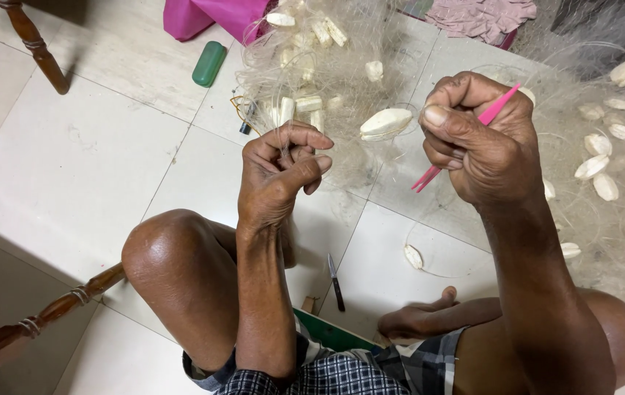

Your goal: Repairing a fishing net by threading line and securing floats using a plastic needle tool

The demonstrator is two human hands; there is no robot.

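Note:
My left hand (281, 172) is raised over my left knee, its fingers pinched on fine strands of a pale fishing net (341, 95). My right hand (480, 143) is closed around a pink netting needle (499, 108), whose lower tip (423, 181) sticks out below the fist. The net spreads over the white tiled floor beyond both hands, strung with several white oval floats (385, 121). Part of the line between my hands is too thin to follow.
A small dark knife (336, 281) lies on the tile between my legs. A green case (208, 64) and a magenta bag (217, 14) lie at the back. Wooden chair legs (34, 47) stand at the left. More floats (605, 186) lie at the right.

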